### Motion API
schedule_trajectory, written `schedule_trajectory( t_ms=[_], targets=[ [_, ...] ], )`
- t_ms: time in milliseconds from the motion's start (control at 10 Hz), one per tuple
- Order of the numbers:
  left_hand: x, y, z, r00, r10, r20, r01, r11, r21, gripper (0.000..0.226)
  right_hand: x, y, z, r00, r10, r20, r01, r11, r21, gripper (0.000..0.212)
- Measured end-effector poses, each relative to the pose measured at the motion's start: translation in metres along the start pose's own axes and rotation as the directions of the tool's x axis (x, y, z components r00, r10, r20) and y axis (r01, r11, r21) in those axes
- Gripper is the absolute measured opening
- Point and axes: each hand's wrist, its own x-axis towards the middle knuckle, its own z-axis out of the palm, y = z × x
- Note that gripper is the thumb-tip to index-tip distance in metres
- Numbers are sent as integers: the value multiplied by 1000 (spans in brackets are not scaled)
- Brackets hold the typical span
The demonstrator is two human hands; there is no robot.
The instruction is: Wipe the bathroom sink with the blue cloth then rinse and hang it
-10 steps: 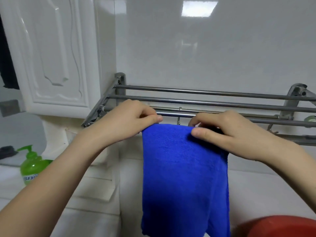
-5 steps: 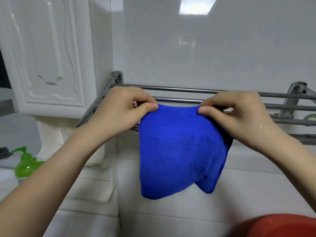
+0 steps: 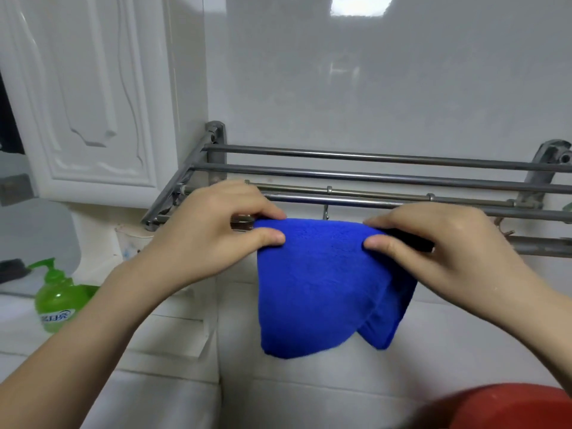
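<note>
The blue cloth (image 3: 322,283) hangs folded over the front bar of a metal towel rack (image 3: 371,176) fixed to the white tiled wall. My left hand (image 3: 213,230) pinches the cloth's top left corner between thumb and fingers. My right hand (image 3: 433,243) pinches its top right corner the same way. Both halves of the cloth droop below the bar, the back half showing at the lower right. The sink is out of view.
A white cabinet door (image 3: 86,97) stands left of the rack. A green soap pump bottle (image 3: 57,297) sits on the counter at the lower left. A red basin rim (image 3: 510,407) fills the bottom right corner. Small hooks hang under the rack.
The cloth was lifted from a long hang, folded over the bar, and now sits lower on the front bar. Both hands came down with it, still gripping the corners.
</note>
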Motion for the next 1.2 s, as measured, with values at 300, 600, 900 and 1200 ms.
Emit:
schedule_trajectory(
  t_ms=[300, 600, 900, 1200],
  targets=[
    [34, 0, -10, 979, -97, 180, 78, 991, 111, 15, 35, 12, -12, 993, 106, 58, -112, 987, 115, 17],
    [4, 3, -1, 995, -64, 71, 65, 998, -22, 18, 8, 3, -2, 990, 57, 128, -73, 990, 122, 27],
    [15, 6, 3, 992, -101, 73, 95, 992, 81, 29, 23, 7, -2, 989, 123, 77, -134, 980, 149, 30],
    [3, 10, -5, 992, -98, -78, 101, 994, 34, 24, 3, 1, -7, 981, 116, -157, -81, 974, 210, 19]
  ],
)
